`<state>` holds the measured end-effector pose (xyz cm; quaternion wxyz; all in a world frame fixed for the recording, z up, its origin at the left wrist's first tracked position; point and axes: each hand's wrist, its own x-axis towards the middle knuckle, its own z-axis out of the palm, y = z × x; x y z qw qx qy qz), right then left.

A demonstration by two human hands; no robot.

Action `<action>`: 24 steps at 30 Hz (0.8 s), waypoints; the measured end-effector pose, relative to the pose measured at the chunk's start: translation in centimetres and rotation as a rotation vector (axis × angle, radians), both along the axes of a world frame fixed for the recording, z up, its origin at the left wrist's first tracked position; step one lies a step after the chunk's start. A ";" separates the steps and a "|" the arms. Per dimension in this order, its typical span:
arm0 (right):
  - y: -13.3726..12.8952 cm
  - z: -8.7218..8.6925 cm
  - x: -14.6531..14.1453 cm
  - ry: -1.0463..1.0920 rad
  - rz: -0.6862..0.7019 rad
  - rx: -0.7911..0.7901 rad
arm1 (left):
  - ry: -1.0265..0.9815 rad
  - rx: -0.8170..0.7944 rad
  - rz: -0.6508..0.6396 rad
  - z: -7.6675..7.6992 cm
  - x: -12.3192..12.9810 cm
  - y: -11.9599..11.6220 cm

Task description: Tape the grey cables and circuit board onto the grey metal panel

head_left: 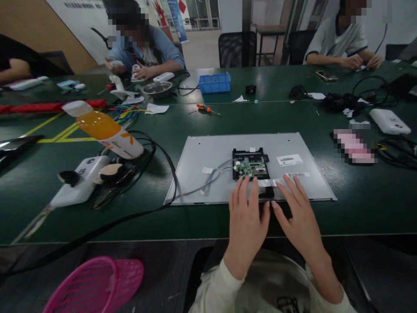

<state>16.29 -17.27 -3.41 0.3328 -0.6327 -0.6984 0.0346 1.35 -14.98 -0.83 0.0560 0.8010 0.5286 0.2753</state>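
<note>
A flat grey metal panel (208, 152), like the back of a display, lies on the green table. On its middle sits a black bracket (235, 173) carrying a green circuit board (249, 168). Thin grey cables (213, 176) run left from the board. My left hand (246, 221) rests over the panel's near edge, fingers stretched toward the bracket's lower left. Beside it my right hand (299, 217) lies with fingers spread on the panel's near right part. Between my fingertips is a strip of whitish tape (267, 183). Neither hand grips anything visible.
An orange drink bottle (104, 130) leans at the left above a white power strip (81, 180). Behind the panel are an orange screwdriver (205, 108) and a blue basket (214, 83). A pink phone (354, 146) lies right. People sit opposite. A pink basket (97, 284) stands below the table edge.
</note>
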 end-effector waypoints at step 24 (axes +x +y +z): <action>-0.1 -0.6 0.0 0.011 -0.031 0.013 | 0.487 -0.063 0.322 2.2 -8.7 9.6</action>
